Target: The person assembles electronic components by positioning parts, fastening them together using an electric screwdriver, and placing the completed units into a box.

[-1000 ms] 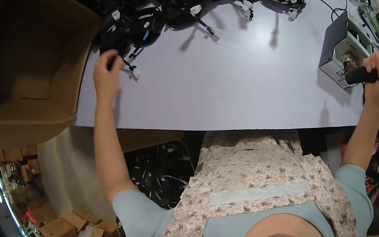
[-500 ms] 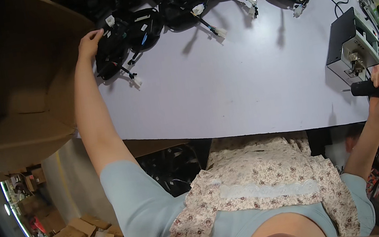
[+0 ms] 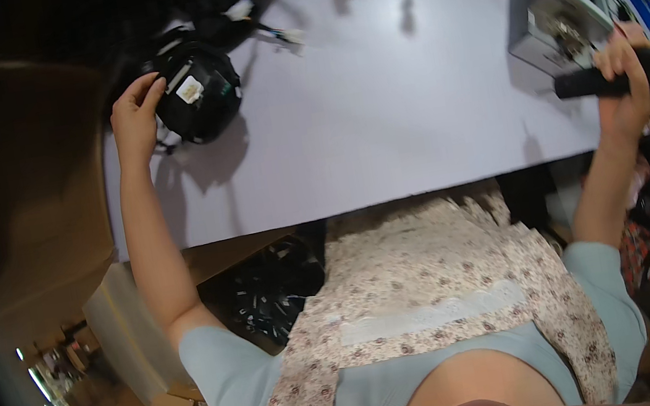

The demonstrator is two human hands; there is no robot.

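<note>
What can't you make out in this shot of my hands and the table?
- Black cable bundle, head view: its left side is hidden by the left hand.
- Black tool: its middle is covered by the right hand.
- Grey machine: too blurred for detail.

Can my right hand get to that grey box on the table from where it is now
Probably yes. The right hand sits just beside the grey box, nothing between them, but it is wrapped around a black handheld tool, so it isn't free.
</note>
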